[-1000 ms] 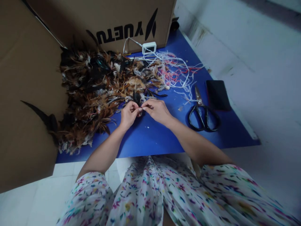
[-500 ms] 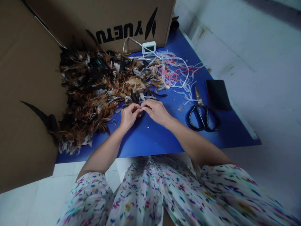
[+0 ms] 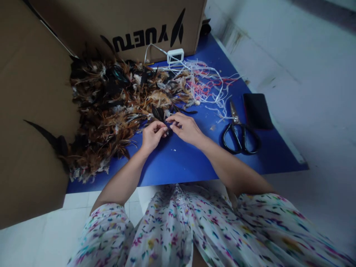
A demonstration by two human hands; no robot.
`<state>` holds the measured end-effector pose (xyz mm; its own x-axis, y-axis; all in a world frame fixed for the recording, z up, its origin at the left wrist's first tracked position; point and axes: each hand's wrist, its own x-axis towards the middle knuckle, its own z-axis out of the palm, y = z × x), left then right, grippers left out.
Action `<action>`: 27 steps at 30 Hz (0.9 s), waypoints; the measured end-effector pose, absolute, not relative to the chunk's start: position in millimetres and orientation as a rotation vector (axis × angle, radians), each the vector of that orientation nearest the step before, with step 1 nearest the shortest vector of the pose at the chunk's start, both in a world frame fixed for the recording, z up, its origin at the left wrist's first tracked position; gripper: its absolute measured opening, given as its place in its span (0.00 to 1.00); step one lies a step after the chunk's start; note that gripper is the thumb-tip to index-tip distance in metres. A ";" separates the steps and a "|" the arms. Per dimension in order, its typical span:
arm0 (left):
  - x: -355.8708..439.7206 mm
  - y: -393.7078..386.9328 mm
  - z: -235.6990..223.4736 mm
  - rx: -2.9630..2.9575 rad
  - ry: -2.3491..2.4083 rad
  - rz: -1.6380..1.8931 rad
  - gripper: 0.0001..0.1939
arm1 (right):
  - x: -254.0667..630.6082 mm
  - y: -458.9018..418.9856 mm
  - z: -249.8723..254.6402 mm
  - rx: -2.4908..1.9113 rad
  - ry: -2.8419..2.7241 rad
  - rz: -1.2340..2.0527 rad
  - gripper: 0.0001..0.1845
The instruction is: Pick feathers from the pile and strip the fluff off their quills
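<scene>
My left hand (image 3: pixel 152 136) is closed in a pinch over the blue table, thumb against forefinger. What it pinches is too small and dark to make out. Just beyond its fingertips a dark feather (image 3: pixel 158 112) sticks up at the edge of the feather pile (image 3: pixel 119 107), and I cannot tell whether the hand holds it. Close by on the right, my right hand (image 3: pixel 185 128) has its thumb and fingers slightly apart, with nothing visible between them. Brown, black and white feathers make up the pile.
Black-handled scissors (image 3: pixel 240 135) lie to the right, beside a dark flat pad (image 3: pixel 257 111). White and pink strips (image 3: pixel 205 83) tangle behind them, near a small white device (image 3: pixel 175 56). Cardboard panels (image 3: pixel 83 18) stand at the back and left of the blue table (image 3: pixel 178 167).
My right hand's fingertips have parted from the left hand's, drawing slightly up and away. The left hand keeps its pinch in nearly the same spot.
</scene>
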<state>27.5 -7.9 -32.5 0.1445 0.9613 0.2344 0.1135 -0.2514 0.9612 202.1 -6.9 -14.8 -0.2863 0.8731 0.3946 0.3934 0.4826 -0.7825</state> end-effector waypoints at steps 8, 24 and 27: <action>28.1 -8.8 -27.7 1.517 1.001 1.218 0.19 | 202.3 -6.0 -14.7 -0.956 -2.015 0.703 0.14; 30.2 -10.5 -29.2 1.549 1.023 1.195 0.17 | 205.4 -5.0 -14.3 -1.020 -2.207 0.458 0.10; 29.7 -10.5 -29.3 1.548 1.015 1.193 0.17 | 204.5 -5.2 -13.7 -1.024 -2.208 0.444 0.09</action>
